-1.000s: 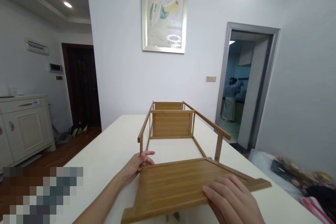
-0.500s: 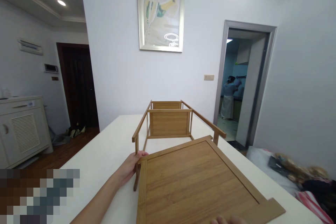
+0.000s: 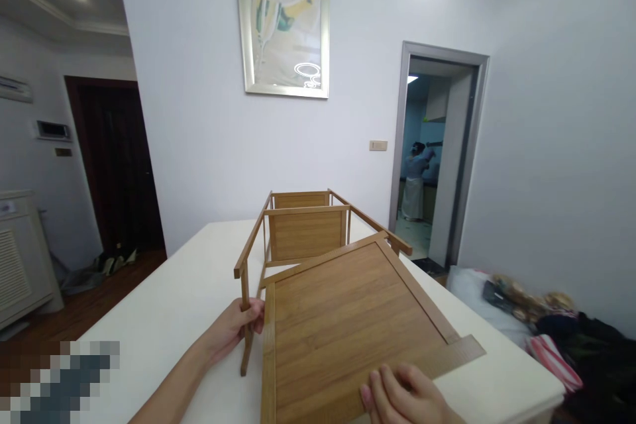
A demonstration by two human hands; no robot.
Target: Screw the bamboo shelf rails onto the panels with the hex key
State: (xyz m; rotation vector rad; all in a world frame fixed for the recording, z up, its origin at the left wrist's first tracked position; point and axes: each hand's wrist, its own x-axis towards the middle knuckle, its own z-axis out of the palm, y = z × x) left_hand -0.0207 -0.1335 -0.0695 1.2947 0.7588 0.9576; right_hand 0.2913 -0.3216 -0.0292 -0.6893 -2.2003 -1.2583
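Note:
A wooden shelf rack [image 3: 308, 236] lies on its side on the white table [image 3: 173, 298], with two panels fixed across its far part. My left hand [image 3: 241, 319] is closed round the upright post at the rack's near left corner. In front of the rack, a loose-looking wooden panel [image 3: 338, 318] is held at a slant, its far right corner by the rack's right rail. My right hand [image 3: 405, 397] grips the panel's near edge, fingers on top and the thumb out of sight. A short strip of wood juts out at the panel's right corner.
A framed picture [image 3: 285, 30] and a light switch [image 3: 378, 146] are on the wall ahead. Through the doorway at right, a person [image 3: 416, 179] stands with their back turned. Clothes and bags [image 3: 521, 308] are piled beyond the table's right edge. A white cabinet [image 3: 22, 258] stands at left.
The panel has shifted farther from me, toward the rack. My right hand has come fully into view on its near edge. My left hand stays at the post. The view has turned slightly right.

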